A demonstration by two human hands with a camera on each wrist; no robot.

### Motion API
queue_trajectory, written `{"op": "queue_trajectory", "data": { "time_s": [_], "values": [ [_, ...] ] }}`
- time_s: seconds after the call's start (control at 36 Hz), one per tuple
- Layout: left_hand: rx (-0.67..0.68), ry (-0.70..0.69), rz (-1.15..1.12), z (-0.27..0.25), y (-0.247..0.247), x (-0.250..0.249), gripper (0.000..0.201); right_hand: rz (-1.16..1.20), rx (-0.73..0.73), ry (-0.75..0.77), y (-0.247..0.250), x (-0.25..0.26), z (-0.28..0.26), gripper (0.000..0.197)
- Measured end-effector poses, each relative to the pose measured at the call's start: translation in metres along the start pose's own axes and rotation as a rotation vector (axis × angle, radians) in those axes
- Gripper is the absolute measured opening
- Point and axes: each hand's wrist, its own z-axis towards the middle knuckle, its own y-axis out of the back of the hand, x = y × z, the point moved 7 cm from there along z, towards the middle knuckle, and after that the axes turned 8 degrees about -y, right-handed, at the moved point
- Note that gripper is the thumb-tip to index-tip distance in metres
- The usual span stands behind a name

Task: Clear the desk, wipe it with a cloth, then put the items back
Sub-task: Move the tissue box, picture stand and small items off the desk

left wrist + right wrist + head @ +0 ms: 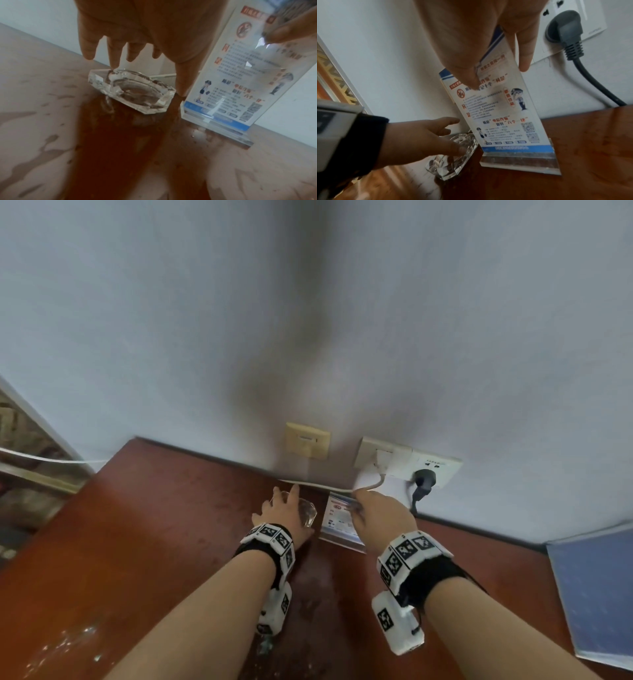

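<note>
Standing near the middle of the head view, close to the wall, the acrylic sign holder (339, 522) rested on the reddish-brown table (144, 529) on its clear base, its long axis running up from the table and its top leaning slightly away toward the wall. Its printed face, with cartoon officers and QR codes, was turned toward the person. The right hand (380, 515) pinched the sign's top edge between thumb and fingers; in the right wrist view the fingers (524, 54) curled behind the sheet while the thumb lay on its front.

Just left of the sign, the glass ashtray (132, 92) lay flat on the table, bowl upward, its long axis running from upper left to lower right in the left wrist view. The left hand (282, 513) was spread above it, fingers straight; the middle fingertip and the thumb reached the rim on opposite sides, though a firm grip could not be made out.

Wet streaks (25, 135) showed on the table surface. On the wall in the right centre of the head view, a black plug (424, 478) sat in a white socket plate (435, 470), with a beige plate (307, 440) to its left. A blue folder (596, 594) lay at the lower right.
</note>
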Motion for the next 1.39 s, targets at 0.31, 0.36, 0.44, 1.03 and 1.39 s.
{"op": "queue_trajectory", "data": {
  "time_s": [0.31, 0.36, 0.44, 1.03, 1.39],
  "values": [
    [-0.034, 0.062, -0.031, 0.011, -0.008, 0.009, 0.118, 0.017, -0.014, 0.004, -0.002, 0.0, -0.006, 0.019],
    [-0.02, 0.017, -0.005, 0.008, -0.007, 0.005, 0.122, 0.017, 0.01, -0.009, -0.001, -0.001, -0.006, 0.019],
    [0.008, -0.052, 0.047, 0.0, -0.009, -0.005, 0.121, 0.001, 0.031, -0.033, 0.004, -0.004, -0.01, 0.021],
    [0.13, -0.54, 0.178, -0.112, -0.071, -0.204, 0.118, 0.056, 0.07, -0.464, 0.053, -0.171, -0.15, 0.009],
    [0.219, -0.791, 0.246, -0.187, -0.14, -0.353, 0.117, 0.099, 0.009, -0.753, 0.073, -0.318, -0.271, 0.016]
  ]
}}
